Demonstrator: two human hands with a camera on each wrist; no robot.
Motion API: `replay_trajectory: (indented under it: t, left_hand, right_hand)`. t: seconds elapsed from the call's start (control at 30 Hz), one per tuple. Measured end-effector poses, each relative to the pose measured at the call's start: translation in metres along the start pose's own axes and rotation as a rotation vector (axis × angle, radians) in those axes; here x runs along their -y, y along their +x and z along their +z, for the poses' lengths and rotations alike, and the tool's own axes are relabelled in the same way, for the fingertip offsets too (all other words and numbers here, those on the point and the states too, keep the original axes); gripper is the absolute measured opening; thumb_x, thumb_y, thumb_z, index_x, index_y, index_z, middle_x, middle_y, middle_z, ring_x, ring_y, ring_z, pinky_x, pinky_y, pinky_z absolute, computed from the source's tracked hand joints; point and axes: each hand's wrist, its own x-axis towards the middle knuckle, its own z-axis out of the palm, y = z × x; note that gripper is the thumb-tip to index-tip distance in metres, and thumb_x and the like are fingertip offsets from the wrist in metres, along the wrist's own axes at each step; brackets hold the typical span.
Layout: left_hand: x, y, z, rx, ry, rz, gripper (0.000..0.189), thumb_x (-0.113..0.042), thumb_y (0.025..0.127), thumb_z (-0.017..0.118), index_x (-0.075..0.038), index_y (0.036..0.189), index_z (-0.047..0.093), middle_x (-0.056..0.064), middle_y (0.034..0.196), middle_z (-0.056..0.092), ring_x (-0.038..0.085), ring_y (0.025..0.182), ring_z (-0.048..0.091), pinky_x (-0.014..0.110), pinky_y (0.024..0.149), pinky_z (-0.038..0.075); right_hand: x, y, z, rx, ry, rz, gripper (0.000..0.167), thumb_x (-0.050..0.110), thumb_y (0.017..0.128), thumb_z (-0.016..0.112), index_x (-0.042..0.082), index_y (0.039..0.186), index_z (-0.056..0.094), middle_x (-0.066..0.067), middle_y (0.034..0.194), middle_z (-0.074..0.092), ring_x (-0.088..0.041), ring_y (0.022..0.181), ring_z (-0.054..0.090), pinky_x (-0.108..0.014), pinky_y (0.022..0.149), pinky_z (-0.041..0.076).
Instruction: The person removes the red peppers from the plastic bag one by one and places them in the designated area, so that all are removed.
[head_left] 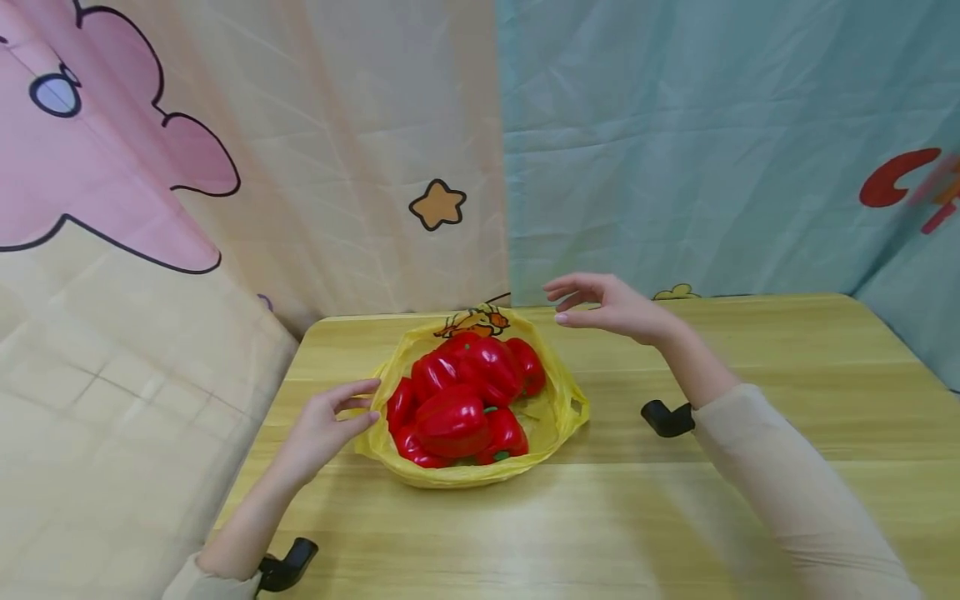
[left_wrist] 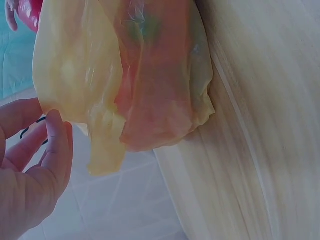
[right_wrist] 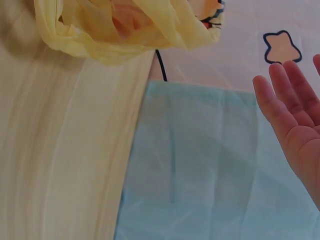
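A yellow plastic bag (head_left: 491, 477) sits spread wide on the table, holding several glossy red bell peppers (head_left: 452, 419). The left hand (head_left: 330, 425) is at the bag's left rim, with fingertips and thumb tip at its edge and a gap between them. In the left wrist view, fingertips (left_wrist: 51, 116) meet the edge of the thin yellow film, and red shows through it. Above the back right of the bag, the right hand (head_left: 600, 304) is raised with loosely bent fingers and nothing in it. The right wrist view shows that palm (right_wrist: 305, 135) apart from the bag.
The bag stands on a light wood-grain table (head_left: 630, 517). Behind the table hangs a printed curtain (head_left: 660, 167), which also covers the left side. Black wrist mounts (head_left: 288, 567) stick out beside both forearms.
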Motion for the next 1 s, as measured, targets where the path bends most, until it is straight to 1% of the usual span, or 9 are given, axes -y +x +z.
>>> replay_trajectory:
  t: [0.07,0.23,0.4,0.53,0.6,0.67,0.77,0.9,1.0]
  left_hand:
    - [-0.001,0.0,0.001,0.003,0.003,-0.004,0.042,-0.005,0.086,0.065,0.001,0.126,0.056,0.019,0.122,0.056,0.032,0.104,0.057,0.022,0.072,0.053]
    - [-0.002,0.001,0.001,-0.001,-0.001,-0.007,0.041,-0.004,0.085,0.065,0.002,0.125,0.056,0.02,0.12,0.057,0.033,0.103,0.057,0.02,0.07,0.052]
    - [-0.001,0.001,0.0,-0.001,0.014,0.001,0.041,-0.004,0.085,0.065,0.003,0.125,0.056,0.02,0.119,0.058,0.032,0.102,0.057,0.02,0.07,0.052]
    - [0.0,0.002,0.0,0.0,0.018,0.001,0.041,-0.004,0.085,0.066,0.002,0.125,0.056,0.02,0.118,0.058,0.032,0.103,0.057,0.02,0.07,0.052]
    - [0.001,0.002,0.0,0.0,0.012,0.0,0.041,-0.004,0.085,0.066,0.002,0.125,0.056,0.02,0.119,0.058,0.033,0.103,0.056,0.021,0.071,0.053]
    - [0.001,0.003,0.0,0.002,0.004,-0.001,0.042,-0.004,0.085,0.065,0.002,0.125,0.055,0.02,0.119,0.058,0.034,0.105,0.056,0.022,0.072,0.053]
    - [0.002,0.004,-0.001,-0.002,-0.002,-0.003,0.042,-0.004,0.085,0.065,0.002,0.126,0.055,0.021,0.12,0.057,0.034,0.105,0.056,0.024,0.072,0.053]
    - [0.002,0.004,-0.001,-0.004,-0.012,-0.006,0.042,-0.003,0.085,0.065,0.003,0.126,0.055,0.021,0.121,0.057,0.035,0.105,0.055,0.024,0.073,0.053]
    - [0.003,0.004,-0.001,-0.002,-0.027,-0.003,0.042,-0.004,0.086,0.065,0.004,0.125,0.054,0.022,0.121,0.056,0.035,0.105,0.055,0.023,0.073,0.053]
  right_hand:
    - [-0.003,0.004,0.004,0.005,0.019,0.014,0.046,0.013,0.087,0.066,0.006,0.13,0.051,-0.01,0.128,0.052,-0.026,0.112,0.052,-0.037,0.087,0.049]
    - [-0.004,0.016,0.017,0.026,0.042,0.015,0.047,0.014,0.086,0.067,0.006,0.13,0.052,-0.015,0.129,0.052,-0.031,0.114,0.051,-0.04,0.088,0.049]
    - [-0.002,0.028,0.031,0.084,0.035,0.012,0.047,0.014,0.087,0.066,0.006,0.131,0.051,-0.02,0.13,0.05,-0.032,0.113,0.051,-0.042,0.088,0.049]
    - [-0.001,0.035,0.043,0.131,0.03,0.035,0.048,0.013,0.086,0.066,0.006,0.131,0.051,-0.018,0.129,0.051,-0.033,0.114,0.051,-0.04,0.087,0.049]
    - [-0.001,0.038,0.048,0.147,0.02,0.052,0.048,0.014,0.086,0.067,0.007,0.13,0.051,-0.016,0.128,0.052,-0.033,0.114,0.051,-0.039,0.085,0.05]
    - [-0.002,0.041,0.053,0.161,0.009,0.051,0.048,0.015,0.085,0.067,0.007,0.13,0.051,-0.015,0.127,0.052,-0.033,0.114,0.051,-0.038,0.085,0.051]
    - [-0.001,0.045,0.059,0.182,-0.009,0.052,0.049,0.016,0.085,0.068,0.008,0.13,0.051,-0.015,0.128,0.051,-0.03,0.111,0.052,-0.037,0.084,0.051]
    - [0.001,0.048,0.064,0.21,-0.037,0.056,0.048,0.016,0.084,0.068,0.007,0.129,0.052,-0.014,0.129,0.051,-0.028,0.112,0.052,-0.037,0.087,0.05]
    - [0.002,0.051,0.067,0.224,-0.063,0.054,0.049,0.016,0.084,0.068,0.004,0.129,0.052,-0.016,0.13,0.05,-0.028,0.114,0.051,-0.037,0.09,0.048]
